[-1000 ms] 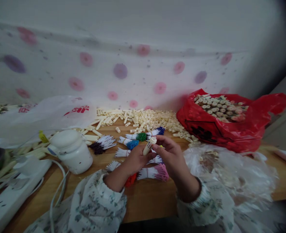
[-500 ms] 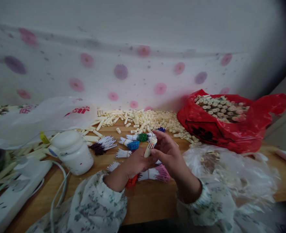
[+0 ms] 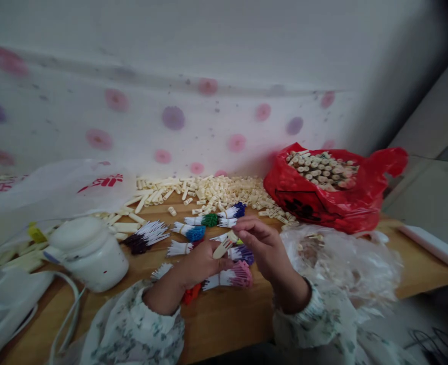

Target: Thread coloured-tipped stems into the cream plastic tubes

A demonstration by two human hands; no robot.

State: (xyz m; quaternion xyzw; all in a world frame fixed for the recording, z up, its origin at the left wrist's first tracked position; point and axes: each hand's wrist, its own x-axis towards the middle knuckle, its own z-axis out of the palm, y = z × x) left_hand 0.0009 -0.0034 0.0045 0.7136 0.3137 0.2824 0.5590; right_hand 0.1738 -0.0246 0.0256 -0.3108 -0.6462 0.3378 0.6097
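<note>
My left hand [image 3: 198, 263] is closed round the lower end of a cream plastic tube [image 3: 224, 245], held slanted above the wooden table [image 3: 224, 319]. My right hand [image 3: 264, 248] pinches at the tube's upper tip with its fingers curled. Beneath and around both hands lie bundles of thin white sticks with coloured tips: a pink bundle [image 3: 233, 275], a blue bundle [image 3: 190, 231], a green bundle [image 3: 204, 220], a dark purple bundle [image 3: 143, 237] and a red bundle [image 3: 191, 293] partly hidden under my left wrist.
A heap of cream tube pieces [image 3: 208, 190] lies along the spotted wall. A red bag [image 3: 322, 200] of finished tubes sits at the right, a clear plastic bag [image 3: 341, 263] in front of it. A white jar [image 3: 89, 253] and white bag [image 3: 56, 190] stand left.
The view has swung right and slightly down. My hands keep hold of the tube, which now lies lower and more tilted, and my right fingers have closed on its tip.
</note>
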